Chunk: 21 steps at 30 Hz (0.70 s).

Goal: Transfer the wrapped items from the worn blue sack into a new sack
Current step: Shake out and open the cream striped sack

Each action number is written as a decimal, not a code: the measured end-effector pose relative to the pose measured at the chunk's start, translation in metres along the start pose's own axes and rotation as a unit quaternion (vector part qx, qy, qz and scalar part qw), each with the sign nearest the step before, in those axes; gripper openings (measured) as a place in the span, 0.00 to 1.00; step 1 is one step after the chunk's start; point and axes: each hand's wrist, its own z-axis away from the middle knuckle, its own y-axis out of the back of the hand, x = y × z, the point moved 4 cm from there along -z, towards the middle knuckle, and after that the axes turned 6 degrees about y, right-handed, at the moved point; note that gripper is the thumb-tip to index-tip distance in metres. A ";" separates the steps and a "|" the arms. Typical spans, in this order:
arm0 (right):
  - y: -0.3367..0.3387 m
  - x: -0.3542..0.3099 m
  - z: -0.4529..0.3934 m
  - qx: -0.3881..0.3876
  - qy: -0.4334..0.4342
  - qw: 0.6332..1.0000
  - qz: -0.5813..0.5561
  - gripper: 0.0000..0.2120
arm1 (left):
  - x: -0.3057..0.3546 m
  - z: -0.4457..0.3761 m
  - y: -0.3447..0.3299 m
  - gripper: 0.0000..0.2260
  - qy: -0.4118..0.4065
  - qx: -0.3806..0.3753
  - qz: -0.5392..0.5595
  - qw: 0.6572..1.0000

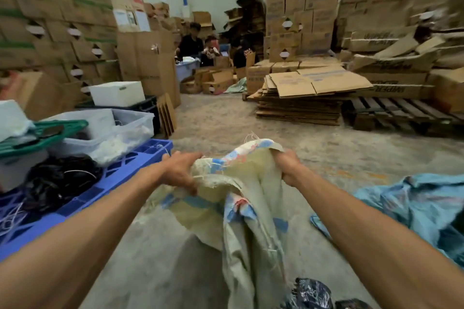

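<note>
Both hands hold the new sack [241, 198], a pale woven one with blue and red print, out over the concrete floor [226, 118] in the near middle of the scene: the left hand [179, 170] has its fingers curled into the mouth edge on the left, the right hand [288, 167] is clenched round a bunched fold of the rim on the right, and the body of the cloth hangs slack between and below them. It looks light and limp, with fraying threads at the rim, so it will likely collapse shut unless the mouth is kept spread; gripping a doubled fold of the rim rather than a single frayed edge seems the safer hold. The worn blue sack [416, 211] lies crumpled on the floor at near right, apart from the hands; its weave also looks soft and possibly weak. A dark, glossy wrapped item [311, 293] shows at the bottom edge, probably slippery in its film and best taken by its bulk; its weight cannot be told
</note>
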 end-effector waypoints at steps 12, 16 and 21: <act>0.049 -0.032 0.006 0.043 0.132 0.902 0.409 0.07 | -0.011 0.020 0.084 0.07 0.216 0.388 0.210 0.871; 0.046 -0.006 0.003 0.019 0.067 0.958 0.278 0.13 | -0.023 0.009 0.084 0.16 0.270 0.292 0.409 0.821; 0.042 -0.063 0.010 -0.006 0.102 0.993 0.053 0.13 | -0.061 -0.026 0.074 0.14 0.250 0.127 0.702 0.655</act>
